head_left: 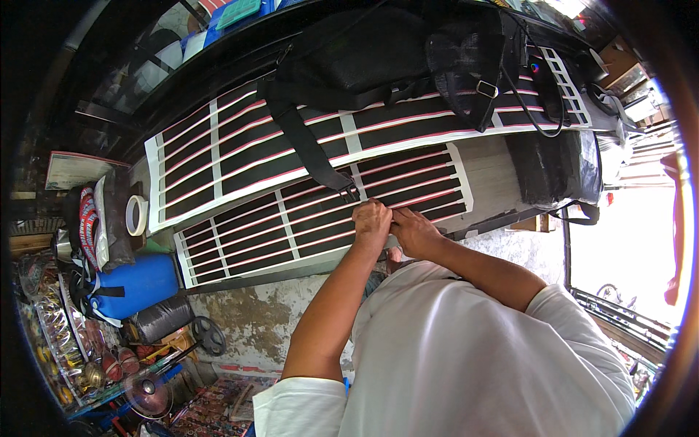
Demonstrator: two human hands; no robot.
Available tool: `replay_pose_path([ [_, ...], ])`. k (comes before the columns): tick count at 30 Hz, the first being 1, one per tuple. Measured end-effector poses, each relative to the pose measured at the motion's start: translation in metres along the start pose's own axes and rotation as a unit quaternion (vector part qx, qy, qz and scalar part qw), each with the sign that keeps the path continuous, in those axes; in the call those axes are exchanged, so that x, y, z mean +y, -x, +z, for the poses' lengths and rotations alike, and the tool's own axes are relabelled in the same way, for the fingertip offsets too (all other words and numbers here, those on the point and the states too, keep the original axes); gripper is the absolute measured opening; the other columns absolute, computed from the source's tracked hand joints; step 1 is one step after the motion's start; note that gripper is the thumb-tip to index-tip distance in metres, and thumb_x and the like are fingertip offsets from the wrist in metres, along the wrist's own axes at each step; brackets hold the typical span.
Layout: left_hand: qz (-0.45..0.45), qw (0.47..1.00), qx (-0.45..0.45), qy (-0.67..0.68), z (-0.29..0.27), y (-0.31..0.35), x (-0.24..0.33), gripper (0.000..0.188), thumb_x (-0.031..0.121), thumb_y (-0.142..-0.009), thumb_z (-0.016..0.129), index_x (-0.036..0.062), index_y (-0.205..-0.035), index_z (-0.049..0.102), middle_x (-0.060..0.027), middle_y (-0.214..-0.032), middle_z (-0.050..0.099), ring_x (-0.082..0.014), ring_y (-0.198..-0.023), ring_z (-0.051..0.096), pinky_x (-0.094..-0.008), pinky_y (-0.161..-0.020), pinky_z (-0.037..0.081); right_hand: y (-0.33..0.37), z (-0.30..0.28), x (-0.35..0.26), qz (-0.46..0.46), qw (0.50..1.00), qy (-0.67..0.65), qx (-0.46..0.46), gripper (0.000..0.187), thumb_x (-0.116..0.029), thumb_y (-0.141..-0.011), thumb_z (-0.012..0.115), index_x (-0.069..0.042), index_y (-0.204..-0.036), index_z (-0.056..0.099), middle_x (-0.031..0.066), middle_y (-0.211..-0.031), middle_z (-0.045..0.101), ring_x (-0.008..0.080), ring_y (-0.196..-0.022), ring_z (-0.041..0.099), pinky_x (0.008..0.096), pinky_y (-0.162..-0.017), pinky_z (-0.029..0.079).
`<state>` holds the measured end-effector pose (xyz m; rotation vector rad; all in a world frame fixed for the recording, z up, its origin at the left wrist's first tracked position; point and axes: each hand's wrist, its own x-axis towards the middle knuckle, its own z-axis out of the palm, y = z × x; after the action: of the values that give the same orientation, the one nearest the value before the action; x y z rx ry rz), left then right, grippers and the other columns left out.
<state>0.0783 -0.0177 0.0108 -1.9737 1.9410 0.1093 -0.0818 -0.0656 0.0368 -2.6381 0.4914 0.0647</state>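
Note:
My left hand (373, 220) and my right hand (415, 231) are side by side at the near edge of the lower set of black strips (320, 218), their fingertips almost touching. Both hands are closed; what the fingers pinch is hidden. White-and-red lines run between the strips, and white tape crosses them. A second, longer set of black strips (251, 149) lies just beyond. Over it hangs a black strap (302, 142), its end buckle (349, 193) just above my left hand. The strap leads to a black bag (357, 62).
A roll of white tape (137, 215) stands at the left end of the grey worktable (491, 171), near a blue bag (138, 284). A black plastic-wrapped roll (550, 167) sits on the right. Below left are a fan (148, 393) and crowded goods.

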Motion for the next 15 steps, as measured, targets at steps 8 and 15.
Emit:
replay_pose_path([
  [8, -0.150, 0.952, 0.065, 0.257, -0.018, 0.049, -0.038, 0.019, 0.007, -0.081, 0.074, 0.0026, -0.099, 0.075, -0.0226, -0.107, 0.075, -0.0390, -0.105, 0.075, -0.0484, -0.090, 0.062, 0.002, -0.001, 0.006, -0.019, 0.998, -0.043, 0.043, 0.051, -0.010, -0.076, 0.080, -0.004, -0.126, 0.076, 0.0144, -0.147, 0.060, 0.0334, -0.136, 0.058, 0.0465, -0.115, 0.050],
  [15, -0.368, 0.856, 0.199, 0.303, 0.060, 0.171, -0.099, 0.046, 0.012, -0.094, 0.068, -0.0019, -0.137, 0.062, -0.0254, -0.140, 0.060, -0.0469, -0.128, 0.056, -0.0549, -0.109, 0.048, 0.040, -0.031, 0.025, 0.071, 0.983, -0.090, 0.146, 0.038, -0.003, -0.092, 0.066, 0.000, -0.128, 0.075, 0.0202, -0.143, 0.063, 0.0403, -0.128, 0.062, 0.0495, -0.113, 0.050],
])
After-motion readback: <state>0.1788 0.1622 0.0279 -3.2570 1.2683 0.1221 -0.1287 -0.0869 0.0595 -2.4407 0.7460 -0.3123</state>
